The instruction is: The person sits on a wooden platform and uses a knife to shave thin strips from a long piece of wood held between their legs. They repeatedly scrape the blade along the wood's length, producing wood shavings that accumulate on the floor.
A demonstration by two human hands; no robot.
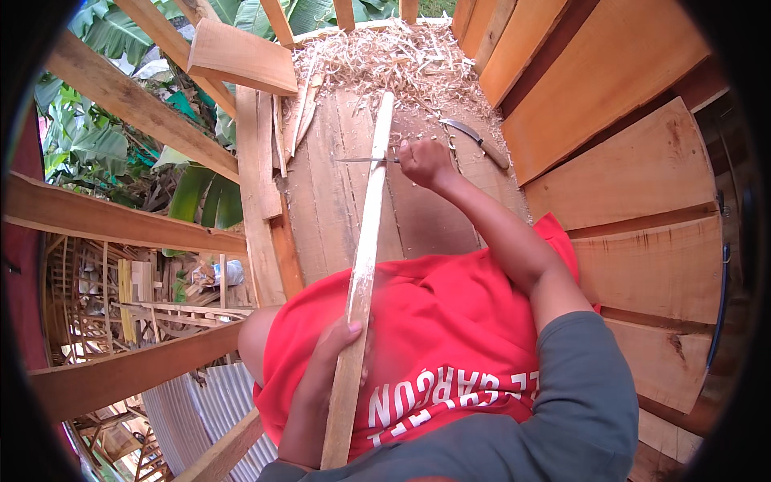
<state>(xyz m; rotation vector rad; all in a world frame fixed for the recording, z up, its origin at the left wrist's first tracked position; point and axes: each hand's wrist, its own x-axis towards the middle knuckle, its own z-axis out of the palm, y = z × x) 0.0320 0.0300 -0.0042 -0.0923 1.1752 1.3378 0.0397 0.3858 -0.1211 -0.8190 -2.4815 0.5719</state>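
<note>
A long, narrow wooden stick [366, 257] slants from near my body toward the far end of the plank floor. My left hand [344, 344] is wrapped round its lower part, above the red cloth [450, 313] over my lap. In my closed right hand [426, 163] is a knife [361, 160], its handle mostly hidden by my fingers. The blade points left and lies across the upper part of the stick, which looks pale and freshly cut there. A second knife with a curved blade and brown wooden handle [491, 153] rests on the floor right of my right hand.
A heap of curled wood shavings [385, 60] covers the far end of the plank floor [321, 201]. Board walls [626, 173] rise on the right. A wooden block [241, 56] and railing beams [136, 96] stand at the left, with plants and corrugated sheets beyond.
</note>
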